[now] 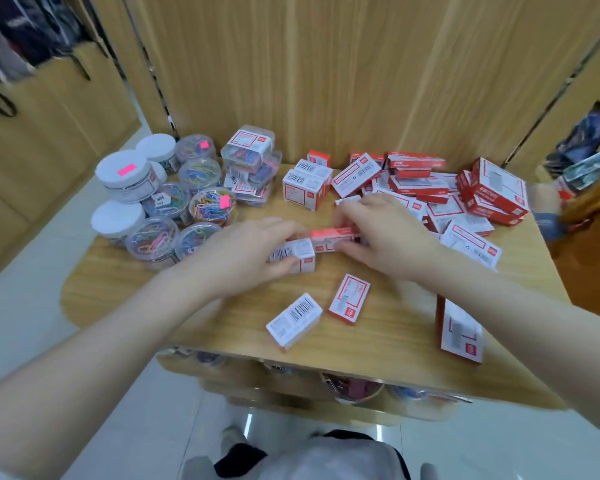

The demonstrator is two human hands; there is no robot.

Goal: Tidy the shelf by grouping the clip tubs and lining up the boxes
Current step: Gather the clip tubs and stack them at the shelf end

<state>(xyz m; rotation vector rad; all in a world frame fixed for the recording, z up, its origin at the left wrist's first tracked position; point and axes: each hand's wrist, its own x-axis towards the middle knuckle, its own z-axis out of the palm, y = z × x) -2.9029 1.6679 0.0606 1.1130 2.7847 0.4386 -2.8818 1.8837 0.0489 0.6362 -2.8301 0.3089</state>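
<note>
Lining-up step: left hand (253, 252) pinches a barcode-up staple box (293, 255), right hand (385, 233) clasps a red-sided box (333, 238) end-on against it; next, square them flush.

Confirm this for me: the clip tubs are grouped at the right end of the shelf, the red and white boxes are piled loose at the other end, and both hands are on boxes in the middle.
Not quite: the head view shows the clip tubs grouped at the left end of the shelf, not the right. The rest holds: the red and white boxes lie piled at the other end, and the left hand and right hand each rest on boxes in the middle.
</note>
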